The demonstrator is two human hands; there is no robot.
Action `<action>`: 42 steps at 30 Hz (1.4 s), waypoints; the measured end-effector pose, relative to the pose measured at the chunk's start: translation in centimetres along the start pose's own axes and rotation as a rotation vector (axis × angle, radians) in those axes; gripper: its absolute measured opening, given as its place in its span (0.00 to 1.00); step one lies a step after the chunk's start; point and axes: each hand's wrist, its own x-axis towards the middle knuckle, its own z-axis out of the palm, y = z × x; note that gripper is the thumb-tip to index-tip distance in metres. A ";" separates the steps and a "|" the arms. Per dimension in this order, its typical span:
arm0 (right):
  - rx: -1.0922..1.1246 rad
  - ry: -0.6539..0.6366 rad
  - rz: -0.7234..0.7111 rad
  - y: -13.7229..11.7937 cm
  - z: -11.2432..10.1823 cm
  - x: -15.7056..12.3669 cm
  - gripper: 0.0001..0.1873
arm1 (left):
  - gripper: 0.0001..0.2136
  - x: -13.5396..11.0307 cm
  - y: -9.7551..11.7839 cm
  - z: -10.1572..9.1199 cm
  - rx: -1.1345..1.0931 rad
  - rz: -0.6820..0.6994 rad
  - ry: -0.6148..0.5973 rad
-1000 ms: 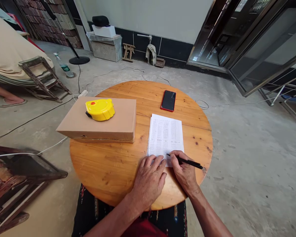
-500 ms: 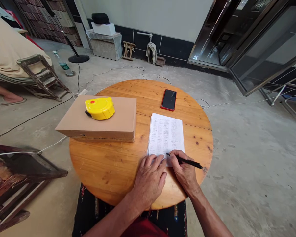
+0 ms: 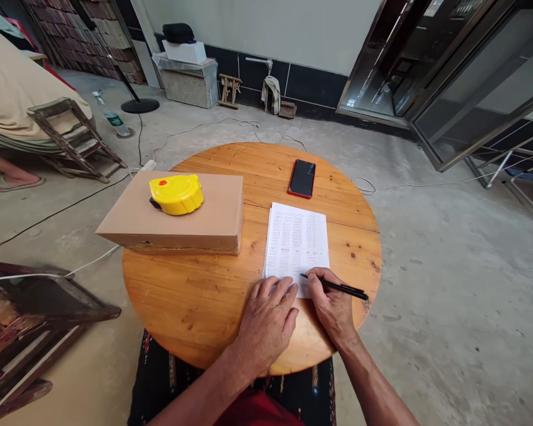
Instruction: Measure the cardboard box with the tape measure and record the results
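Note:
A small stack of white paper sheets (image 3: 296, 236), its top sheet covered in columns of handwriting too small to read, lies on the round wooden table (image 3: 190, 290). My right hand (image 3: 332, 300) grips a black pen (image 3: 344, 288), its tip at the lower part of the top sheet. My left hand (image 3: 270, 316) rests flat, fingers stretched out over the lower left corner of the paper. Beyond the sheets lies a phone (image 3: 302, 178) with a red edge, screen up and dark.
At the table's left stands a cardboard box (image 3: 217, 207) with a yellow tape measure (image 3: 177, 194) on top. Wooden chairs (image 3: 73, 139), a water bottle (image 3: 112, 116) and cables are on the concrete floor. A person's foot (image 3: 20, 177) shows at far left.
The pen tip has shifted slightly right relative to the paper, and the pen's rear end has swung a little right. My left hand stays on the sheet. The view has moved slightly.

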 end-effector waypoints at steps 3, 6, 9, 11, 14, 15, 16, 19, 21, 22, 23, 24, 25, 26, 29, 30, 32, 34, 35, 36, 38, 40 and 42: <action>-0.018 -0.010 -0.013 0.0 0.0 0.0 0.10 | 0.17 0.0 -0.1 0.1 0.000 0.002 0.002; -0.032 -0.018 -0.024 0.0 0.0 0.0 0.10 | 0.17 -0.1 -0.1 0.1 -0.003 0.001 0.001; -0.039 -0.019 -0.027 0.0 0.0 0.1 0.10 | 0.17 -0.2 -0.2 0.2 -0.007 0.002 0.007; -0.050 -0.023 -0.037 -0.1 0.1 0.1 0.10 | 0.17 -0.2 -0.2 0.3 -0.010 0.006 0.011; -0.067 -0.018 -0.055 -0.3 0.1 0.1 0.10 | 0.17 -0.2 -0.1 0.3 -0.008 0.009 0.015; -0.070 -0.013 -0.057 -0.4 0.0 0.1 0.10 | 0.17 -0.2 -0.1 0.3 -0.006 0.010 0.016; -0.072 -0.007 -0.060 -0.4 0.0 0.1 0.10 | 0.17 -0.2 -0.1 0.2 -0.005 0.011 0.018; -0.069 -0.009 -0.063 -0.4 0.0 0.1 0.10 | 0.17 -0.2 -0.1 0.2 -0.007 0.012 0.024; -0.069 -0.017 -0.067 -0.4 0.1 0.2 0.10 | 0.17 -0.2 -0.2 0.2 -0.008 0.012 0.026; -0.069 -0.018 -0.067 -0.3 0.1 0.2 0.10 | 0.17 -0.2 -0.2 0.2 -0.007 0.011 0.027; -0.068 -0.016 -0.068 -0.3 0.1 0.2 0.10 | 0.17 -0.2 -0.2 0.2 -0.006 0.010 0.027; -0.068 -0.013 -0.068 -0.3 0.1 0.2 0.10 | 0.17 -0.2 -0.2 0.3 -0.006 0.009 0.026; -0.067 -0.013 -0.069 -0.2 0.1 0.1 0.10 | 0.17 -0.2 -0.2 0.3 -0.005 0.009 0.025; -0.065 -0.018 -0.069 -0.2 0.1 0.1 0.10 | 0.17 -0.2 -0.2 0.3 -0.007 0.009 0.024; -0.011 -0.042 -0.042 0.0 -0.1 0.0 0.09 | 0.17 -0.2 -0.2 0.2 -0.014 0.009 0.016; 0.031 -0.039 -0.020 0.0 -0.2 0.0 0.09 | 0.17 -0.1 -0.2 0.2 -0.015 0.007 0.013; 0.145 0.012 0.032 0.1 -0.3 0.0 0.09 | 0.17 -0.1 -0.2 0.1 -0.013 0.006 0.010; 0.252 0.107 0.071 0.0 -0.4 0.2 0.09 | 0.17 0.0 -0.1 0.1 -0.013 0.009 0.010; 0.288 0.160 0.082 0.0 -0.5 0.3 0.09 | 0.17 0.0 -0.1 0.1 -0.013 0.011 0.011; 0.310 0.208 0.087 0.0 -0.5 0.4 0.09 | 0.17 0.0 -0.1 0.1 -0.013 0.013 0.012; 0.322 0.272 0.096 0.0 -0.7 0.4 0.10 | 0.17 -0.1 -0.1 0.1 -0.009 0.010 0.015; 0.302 0.296 0.113 0.1 -1.0 0.3 0.12 | 0.17 -0.1 -0.2 0.2 -0.003 0.010 0.021; 0.253 0.291 0.125 0.2 -1.5 0.1 0.14 | 0.17 -0.1 -0.2 0.2 0.000 0.017 0.026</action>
